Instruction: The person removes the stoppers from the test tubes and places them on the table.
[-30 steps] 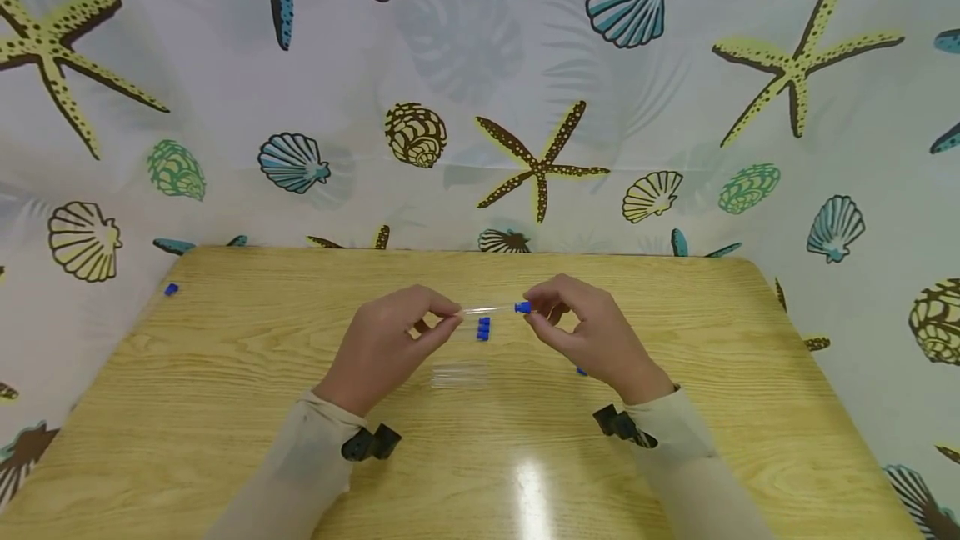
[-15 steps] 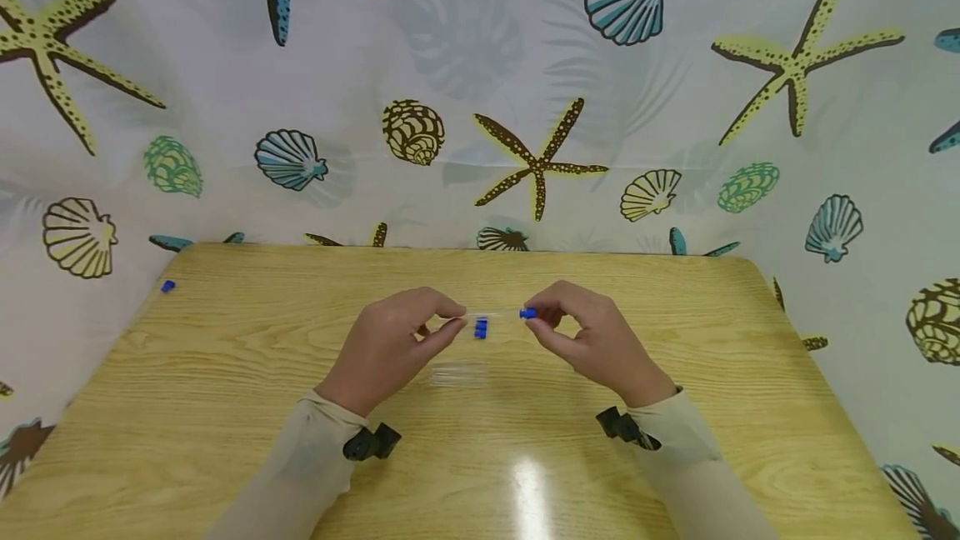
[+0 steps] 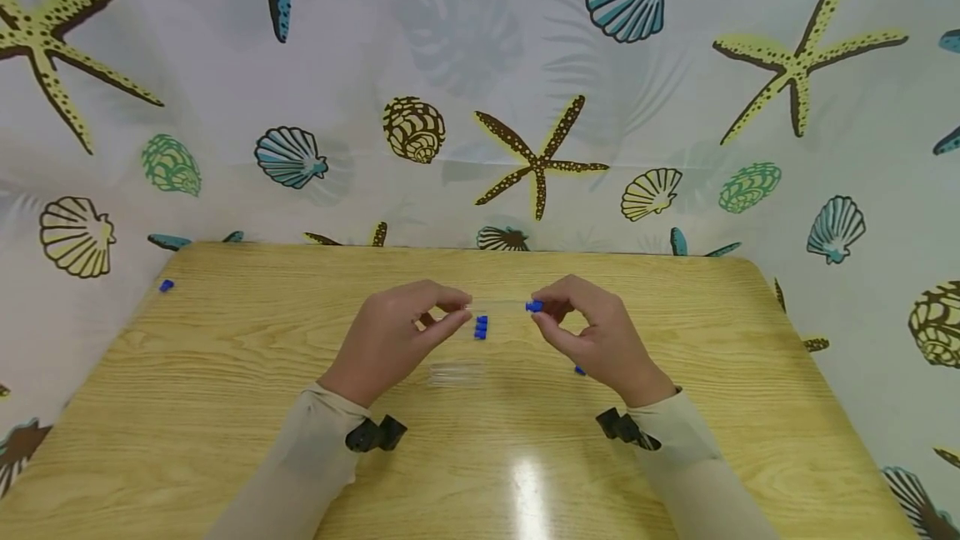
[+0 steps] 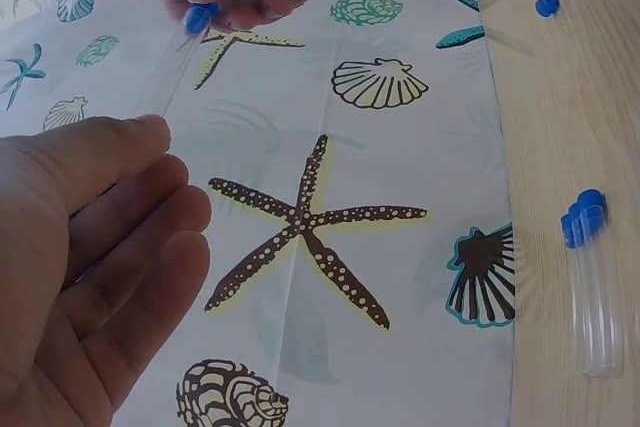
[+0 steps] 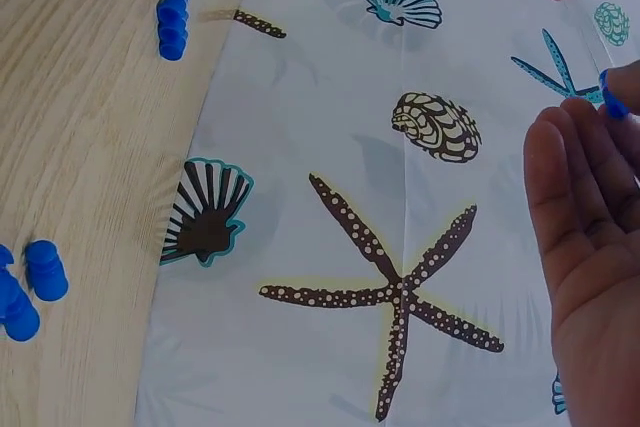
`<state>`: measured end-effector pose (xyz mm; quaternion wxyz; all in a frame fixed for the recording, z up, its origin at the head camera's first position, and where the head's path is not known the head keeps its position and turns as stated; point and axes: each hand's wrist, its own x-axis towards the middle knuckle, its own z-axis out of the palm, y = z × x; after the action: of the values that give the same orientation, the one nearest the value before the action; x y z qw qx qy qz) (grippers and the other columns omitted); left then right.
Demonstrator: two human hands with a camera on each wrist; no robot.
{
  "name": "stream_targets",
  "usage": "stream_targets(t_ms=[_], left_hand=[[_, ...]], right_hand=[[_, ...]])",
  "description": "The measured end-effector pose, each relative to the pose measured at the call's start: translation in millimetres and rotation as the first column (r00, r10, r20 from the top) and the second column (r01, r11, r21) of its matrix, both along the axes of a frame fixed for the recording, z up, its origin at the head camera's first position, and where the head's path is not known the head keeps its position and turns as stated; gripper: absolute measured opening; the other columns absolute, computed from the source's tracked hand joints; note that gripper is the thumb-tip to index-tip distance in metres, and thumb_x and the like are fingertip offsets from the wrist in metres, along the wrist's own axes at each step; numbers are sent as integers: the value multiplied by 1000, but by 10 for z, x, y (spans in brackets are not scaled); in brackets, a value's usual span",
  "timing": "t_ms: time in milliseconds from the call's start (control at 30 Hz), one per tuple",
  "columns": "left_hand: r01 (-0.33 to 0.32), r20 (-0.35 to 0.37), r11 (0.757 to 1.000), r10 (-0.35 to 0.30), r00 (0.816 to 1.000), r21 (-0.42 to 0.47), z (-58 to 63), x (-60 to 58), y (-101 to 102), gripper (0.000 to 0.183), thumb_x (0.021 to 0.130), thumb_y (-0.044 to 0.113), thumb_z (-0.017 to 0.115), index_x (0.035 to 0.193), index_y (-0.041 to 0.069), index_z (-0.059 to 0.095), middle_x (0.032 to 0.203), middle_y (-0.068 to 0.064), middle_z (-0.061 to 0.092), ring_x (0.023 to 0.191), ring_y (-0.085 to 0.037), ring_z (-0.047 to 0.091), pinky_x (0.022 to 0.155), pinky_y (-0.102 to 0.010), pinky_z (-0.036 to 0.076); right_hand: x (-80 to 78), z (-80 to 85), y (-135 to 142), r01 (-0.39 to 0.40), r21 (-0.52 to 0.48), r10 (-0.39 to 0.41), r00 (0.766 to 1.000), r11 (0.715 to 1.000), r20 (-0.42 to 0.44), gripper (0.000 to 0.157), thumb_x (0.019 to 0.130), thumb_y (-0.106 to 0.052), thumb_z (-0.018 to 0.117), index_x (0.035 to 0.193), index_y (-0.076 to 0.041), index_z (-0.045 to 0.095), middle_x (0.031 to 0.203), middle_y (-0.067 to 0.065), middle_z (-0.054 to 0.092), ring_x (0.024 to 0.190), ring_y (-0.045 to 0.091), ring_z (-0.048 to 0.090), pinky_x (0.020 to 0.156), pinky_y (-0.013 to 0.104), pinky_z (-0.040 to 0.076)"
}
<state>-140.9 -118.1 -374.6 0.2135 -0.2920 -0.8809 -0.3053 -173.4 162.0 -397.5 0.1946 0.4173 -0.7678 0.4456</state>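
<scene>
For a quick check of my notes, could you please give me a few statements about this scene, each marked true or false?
1. The left hand holds a clear tube. True.
2. The held tube stands upright. False: it lies roughly level.
3. The right hand pinches a blue cap. True.
4. The other tubes are stacked in a box. False: the other tubes lie on the table.
5. A blue piece lies near the table's far left corner. True.
6. The cloth behind the table is plain. False: the cloth is patterned.
</scene>
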Motion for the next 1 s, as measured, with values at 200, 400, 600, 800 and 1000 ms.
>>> stream_targets(t_ms=[200, 400, 600, 800, 1000], left_hand=[[12, -7, 1000, -12, 1000, 21, -12, 0, -3, 18, 95, 20, 78, 112, 14, 78, 100, 4, 76, 76, -5, 69, 66, -25, 58], [12, 28, 999, -13, 1000, 30, -24, 12, 12, 24, 95, 21, 78, 118, 13, 76, 103, 2, 75, 81, -6, 70, 68, -24, 59], [14, -21, 999, -13, 1000, 36, -44, 9, 32, 24, 94, 24, 79, 117, 14, 78, 99, 4, 76, 75, -4, 67, 66, -24, 58], [15, -110, 999, -11, 994, 31, -56, -5, 57, 18, 92, 21, 81, 107, 13, 80, 94, 4, 75, 70, -4, 65, 62, -23, 57], [16, -132, 1000, -13, 991, 21, -46, -16, 71, 17, 93, 22, 80, 108, 14, 79, 94, 5, 74, 68, -3, 61, 60, -23, 54]], right_hand=[[29, -3, -23, 5, -12, -4, 998, 1000, 63, 26, 91, 7, 73, 112, -7, 69, 98, 3, 74, 83, 12, 70, 75, 26, 60], [32, -13, -45, 5, -12, -5, 999, 1000, 35, 25, 91, 8, 74, 110, -7, 70, 97, 3, 73, 82, 13, 71, 75, 28, 61], [26, -5, -48, 3, -11, -2, 1000, 1000, 18, 22, 90, 8, 74, 106, -7, 72, 97, 3, 73, 84, 13, 72, 77, 26, 61], [17, -5, -50, -34, 10, 35, 999, 999, -35, 25, 87, 12, 75, 103, -7, 70, 96, 4, 73, 81, 13, 70, 75, 23, 59], [5, 19, -43, -65, 31, 67, 995, 997, -79, 25, 87, 11, 75, 102, -8, 67, 95, 4, 71, 80, 12, 68, 74, 21, 58]])
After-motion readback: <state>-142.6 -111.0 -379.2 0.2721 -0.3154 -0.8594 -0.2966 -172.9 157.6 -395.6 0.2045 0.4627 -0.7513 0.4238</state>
